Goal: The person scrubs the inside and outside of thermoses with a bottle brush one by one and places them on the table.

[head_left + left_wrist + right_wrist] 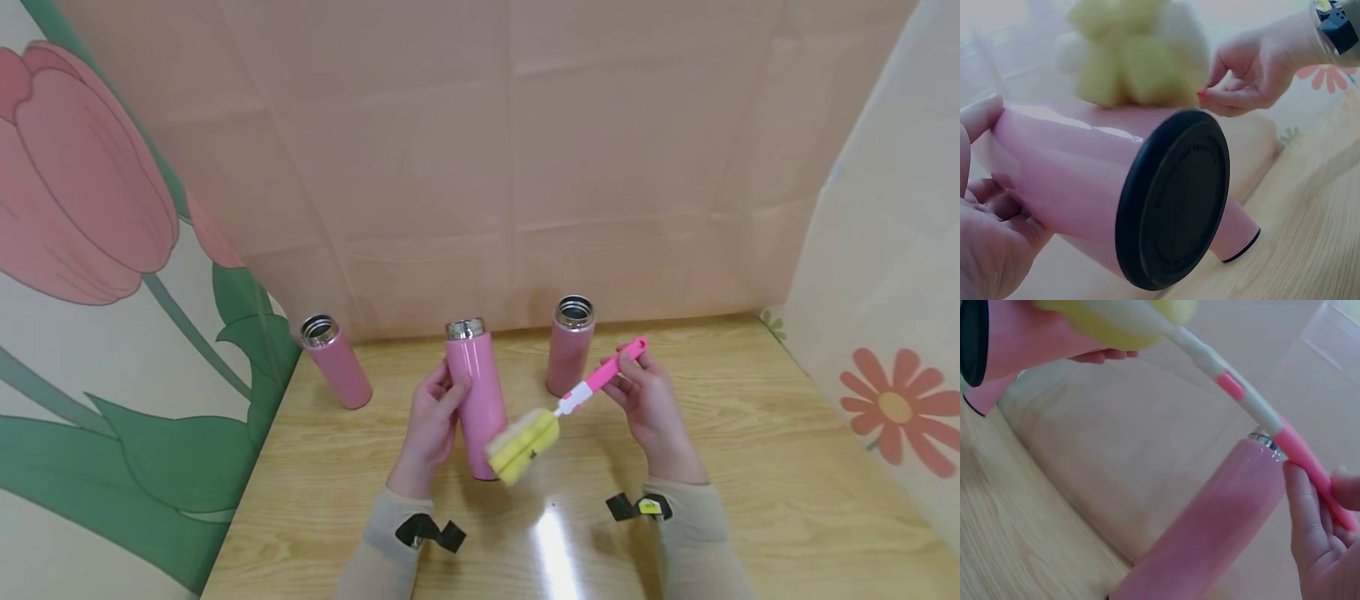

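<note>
My left hand [433, 417] grips a pink bottle [480, 392] round its side, mouth up and slightly tilted. Its black base [1179, 200] faces the left wrist camera, lifted off the table. Between finger and thumb my right hand [647, 396] holds the pink end of a bottle brush [600, 377] with a white neck. The brush's yellow sponge head [525, 442] points down and left, overlapping the bottle's lower side in the head view. Behind the brush handle stands a second pink bottle [570, 346], uncapped.
A third pink bottle [337, 362], also uncapped, stands at the left back of the wooden table [750, 467]. A pinkish sheet [525, 167] hangs along the back edge. Flower-printed panels [892, 408] border both sides.
</note>
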A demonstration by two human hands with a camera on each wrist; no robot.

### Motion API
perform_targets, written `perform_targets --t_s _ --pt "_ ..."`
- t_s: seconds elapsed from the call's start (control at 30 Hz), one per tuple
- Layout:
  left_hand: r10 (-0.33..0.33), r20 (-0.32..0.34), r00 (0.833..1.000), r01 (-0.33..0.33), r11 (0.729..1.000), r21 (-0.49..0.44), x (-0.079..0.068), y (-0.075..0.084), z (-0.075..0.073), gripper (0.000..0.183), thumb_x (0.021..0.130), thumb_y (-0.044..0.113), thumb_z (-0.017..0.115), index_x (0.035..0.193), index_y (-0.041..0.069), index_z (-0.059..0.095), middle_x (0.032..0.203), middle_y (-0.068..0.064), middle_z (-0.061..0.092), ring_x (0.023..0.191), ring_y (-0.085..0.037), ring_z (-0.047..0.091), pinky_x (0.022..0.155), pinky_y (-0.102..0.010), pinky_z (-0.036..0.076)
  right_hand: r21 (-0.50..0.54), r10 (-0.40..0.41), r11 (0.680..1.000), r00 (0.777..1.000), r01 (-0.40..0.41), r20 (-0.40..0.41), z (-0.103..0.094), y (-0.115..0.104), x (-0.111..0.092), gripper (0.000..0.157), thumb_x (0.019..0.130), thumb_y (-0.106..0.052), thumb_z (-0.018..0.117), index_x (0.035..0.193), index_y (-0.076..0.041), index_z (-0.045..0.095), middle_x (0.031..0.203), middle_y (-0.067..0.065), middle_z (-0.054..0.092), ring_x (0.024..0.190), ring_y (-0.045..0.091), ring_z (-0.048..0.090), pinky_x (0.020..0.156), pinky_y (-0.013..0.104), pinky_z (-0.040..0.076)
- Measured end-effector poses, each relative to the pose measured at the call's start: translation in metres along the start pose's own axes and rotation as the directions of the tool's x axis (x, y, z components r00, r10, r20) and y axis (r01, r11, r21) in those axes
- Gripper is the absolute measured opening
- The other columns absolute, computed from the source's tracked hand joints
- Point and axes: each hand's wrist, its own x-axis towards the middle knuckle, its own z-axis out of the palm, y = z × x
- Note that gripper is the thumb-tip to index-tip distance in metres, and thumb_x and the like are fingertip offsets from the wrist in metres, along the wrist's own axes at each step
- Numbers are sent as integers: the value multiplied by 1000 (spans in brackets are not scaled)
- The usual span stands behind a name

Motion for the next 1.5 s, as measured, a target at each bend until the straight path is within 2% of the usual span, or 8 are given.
perform_targets --t_s 0.2,0.37,0.5,0.67,0.97,1.07,1.27,1.5 --pt "2 64 998 -2 1000 -3 0 -2 0 61 104 8 63 158 -9 41 135 -11 65 119 -22 64 104 -36 55 235 23 972 994 2 -104 1 -5 -2 5 111 -13 57 114 -11 60 104 6 69 94 17 72 92 29 62" --pt "-4 121 993 6 1000 -18 0 -5 -1 61 104 12 66 156 -10 44 136 -14 62 116 -21 65 102 -36 56 429 19 902 988 49 -152 3 -6 -3 7 110 -10 58 117 -9 58 104 8 70 95 21 71 93 31 62" --pt "-42 140 989 40 999 18 -1 -3 -2 67 104 17 70 162 -2 41 153 -15 55 127 -22 63 108 -37 54 506 0 857 983 94 -183 6 -5 -4 8 108 -10 59 116 -8 59 102 11 71 93 23 72 93 33 62" --pt "-63 117 991 50 993 110 -2 -1 -4 63 108 21 67 165 14 41 159 -15 52 141 -27 54 118 -38 45 538 -16 833 977 131 -212 10 -4 -5 9 107 -10 61 115 -7 58 102 12 70 90 23 73 93 34 62" --pt "-44 191 981 3 978 209 -2 -2 -4 73 108 13 60 171 8 24 168 -13 40 151 -28 42 123 -42 38 572 11 802 954 170 -299 23 -3 -6 9 107 -8 61 115 -6 58 101 13 68 83 24 72 87 35 64" --pt "-25 188 982 -22 969 245 -2 -3 -3 84 99 5 69 171 10 24 163 -15 46 146 -31 46 119 -43 42 558 5 810 949 180 -314 26 -3 -7 9 107 -9 60 116 -6 57 101 12 68 83 24 72 88 35 64" --pt "-11 97 995 -17 962 274 0 -7 -1 90 92 0 78 169 11 32 161 -10 49 136 -29 55 110 -39 52 538 -25 820 950 198 -312 27 -1 -9 12 107 -11 61 118 -7 55 105 11 66 85 23 72 91 35 62" --pt "-47 81 996 26 971 237 -1 -7 -1 78 93 4 82 162 7 46 155 -13 57 127 -30 64 103 -38 57 596 -55 757 936 266 -347 26 -1 -9 15 106 -10 62 117 -5 53 101 12 66 84 23 72 88 35 63"
